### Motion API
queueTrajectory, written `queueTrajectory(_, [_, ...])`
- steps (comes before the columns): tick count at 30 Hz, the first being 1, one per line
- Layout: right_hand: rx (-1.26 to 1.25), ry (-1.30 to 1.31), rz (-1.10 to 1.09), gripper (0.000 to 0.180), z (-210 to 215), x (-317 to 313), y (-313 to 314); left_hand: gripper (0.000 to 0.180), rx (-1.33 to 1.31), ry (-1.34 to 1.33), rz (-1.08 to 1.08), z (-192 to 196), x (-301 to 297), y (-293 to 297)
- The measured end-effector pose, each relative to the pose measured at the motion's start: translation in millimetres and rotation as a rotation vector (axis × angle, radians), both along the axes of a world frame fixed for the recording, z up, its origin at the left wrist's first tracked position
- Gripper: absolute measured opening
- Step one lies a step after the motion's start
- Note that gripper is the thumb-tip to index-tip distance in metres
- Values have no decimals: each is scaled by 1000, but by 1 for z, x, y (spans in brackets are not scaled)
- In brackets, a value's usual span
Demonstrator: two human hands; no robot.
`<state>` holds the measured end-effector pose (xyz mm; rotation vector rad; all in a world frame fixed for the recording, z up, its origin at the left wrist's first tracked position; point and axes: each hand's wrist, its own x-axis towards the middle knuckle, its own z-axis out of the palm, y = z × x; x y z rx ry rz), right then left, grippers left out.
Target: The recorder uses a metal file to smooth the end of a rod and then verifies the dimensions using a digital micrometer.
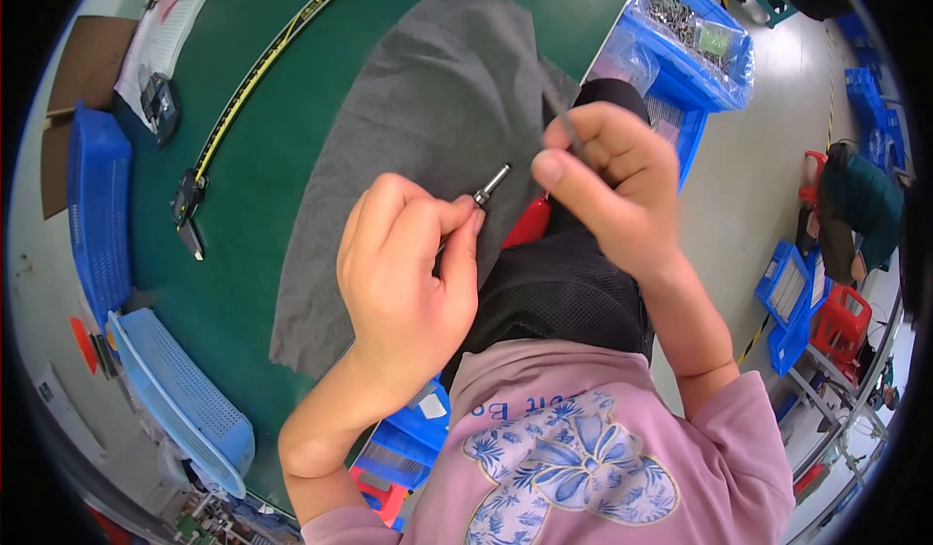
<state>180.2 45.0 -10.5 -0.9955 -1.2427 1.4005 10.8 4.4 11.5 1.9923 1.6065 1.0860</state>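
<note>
One small metal pin (494, 184) sits in the left hand (403, 263), over the grey cloth (418, 127) that partly covers the table (287, 118). That grip pinches its lower end between thumb and forefinger, the bright shank jutting free. The right hand (617, 186) pinches a thin dark rod (561, 108), blurred, its grip apart from the pin. The pin looks stiff, light and hard to break, though its polished shank may be slippery; the wider collar (481, 196) seems the surest hold.
</note>
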Motion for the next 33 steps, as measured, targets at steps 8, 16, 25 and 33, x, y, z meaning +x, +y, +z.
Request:
queueTrajectory(8, [585, -452, -120, 5, -20, -16, -3, 17, 59, 4, 32, -8, 5, 7])
queueTrajectory(16, [429, -568, -409, 18, -20, 11, 19, 14, 77, 166, 24, -1, 3, 8])
queueTrajectory(25, [-274, 291, 183, 12, -6, -13, -45, 23, 59, -234, 294, 126, -70, -20])
queueTrajectory(33, [-408, 454, 172, 22, -1, -39, -63, 20, 197, -1039, 109, 96, -139, -15])
